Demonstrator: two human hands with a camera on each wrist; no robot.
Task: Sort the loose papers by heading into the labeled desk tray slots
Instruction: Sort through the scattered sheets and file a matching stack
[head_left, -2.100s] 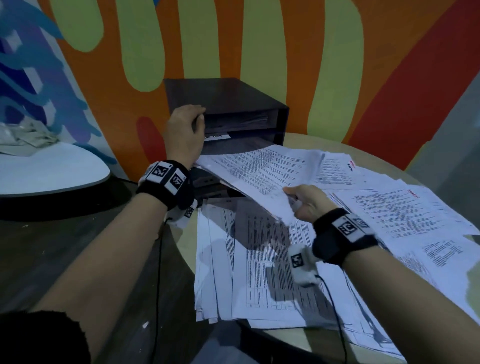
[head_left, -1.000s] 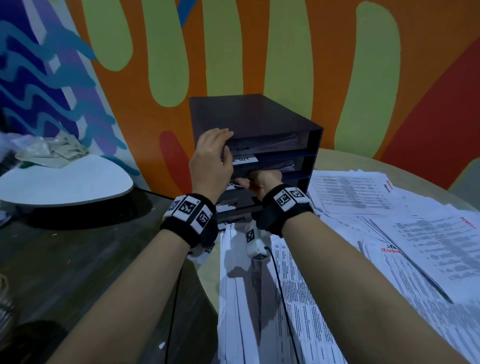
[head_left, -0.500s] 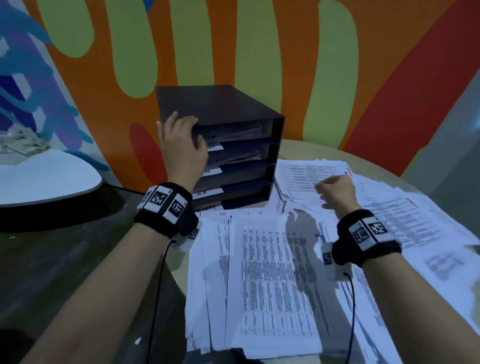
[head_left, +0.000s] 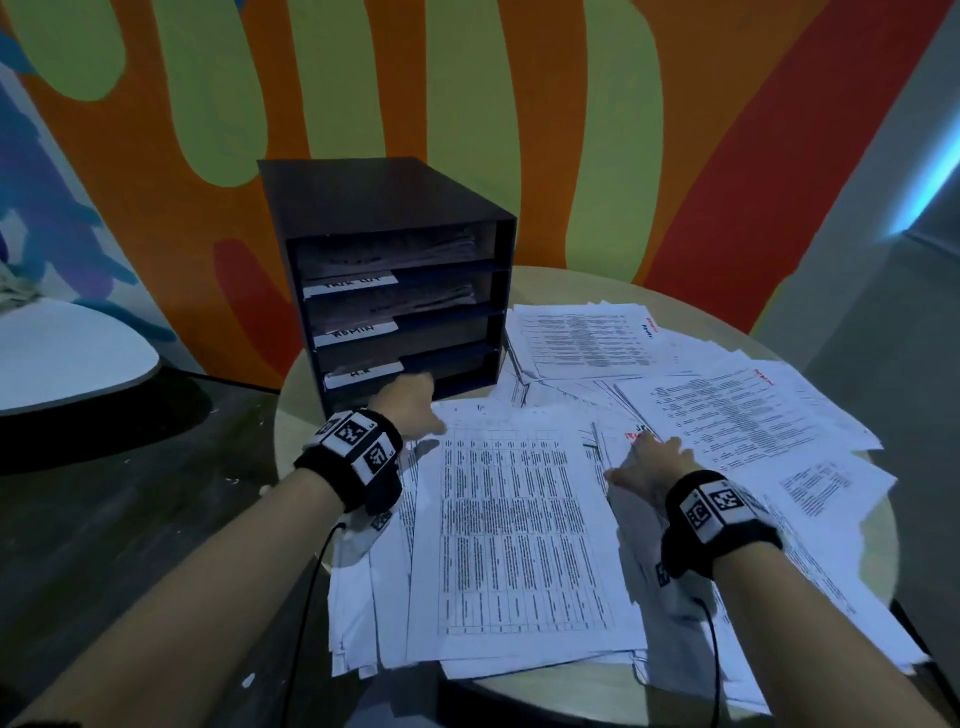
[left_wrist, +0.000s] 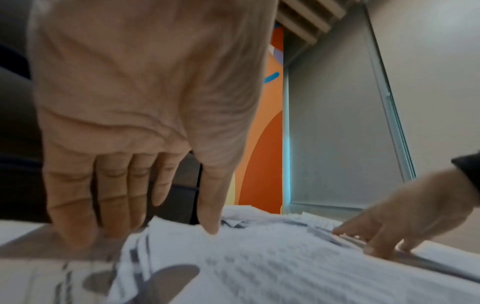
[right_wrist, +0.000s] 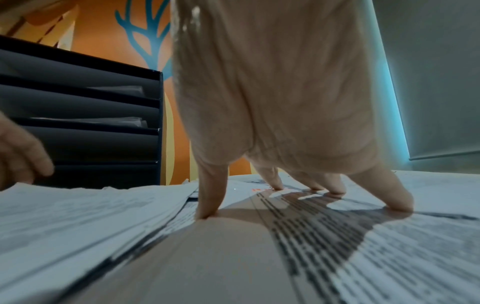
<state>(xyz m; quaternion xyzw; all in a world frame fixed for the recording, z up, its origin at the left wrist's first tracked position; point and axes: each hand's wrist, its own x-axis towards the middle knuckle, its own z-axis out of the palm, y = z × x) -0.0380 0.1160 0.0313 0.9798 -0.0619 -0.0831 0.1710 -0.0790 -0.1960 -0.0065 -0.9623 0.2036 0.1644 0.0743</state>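
From the head view, the dark box-shaped desk tray with white slot labels (head_left: 395, 291) stands at the far left of the round pale table (head_left: 571, 686), and printed white loose papers (head_left: 519, 525) lie spread before it. The left hand (head_left: 408, 405) rests spread at the stack's far corner; the right hand (head_left: 649, 465) presses spread fingertips on a red-headed sheet.

In the left wrist view the fingers (left_wrist: 111, 197) hang straight, gripping nothing.

In the right wrist view the fingertips (right_wrist: 207, 207) plant on paper. Dragging could, I'd judge, pull several sheets together and misfile one.
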